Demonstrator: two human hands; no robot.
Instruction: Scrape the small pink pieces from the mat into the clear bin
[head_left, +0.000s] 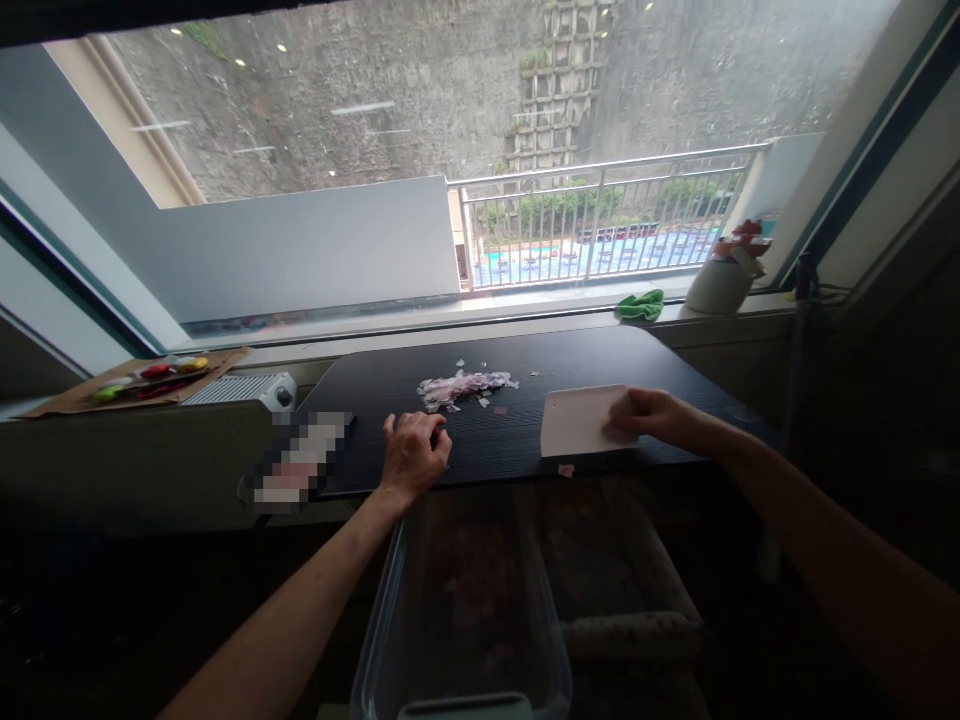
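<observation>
My right hand [656, 418] grips a flat white board [577, 422] by its right end, fingers and thumb pinched on it. The board is tilted up at the front right of the dark table [600, 355]. A small pink scrap [566, 470] shows just below its lower edge. Nearer the middle, my left hand [415, 455] hovers over or rests on the front edge, fingers loosely bent and apart, with nothing visible in them. Beyond it lies a pile of pale pink and white paper scraps [465, 386], a few scattered around it.
Below the table's front edge stands a clear plastic bin [559, 640], dim scraps inside. A cushioned stool or seat [626, 575] is beside it. A blurred-out object [300, 465] lies at the table's left. A green cloth [641, 305] and a white container [720, 285] sit on the sill.
</observation>
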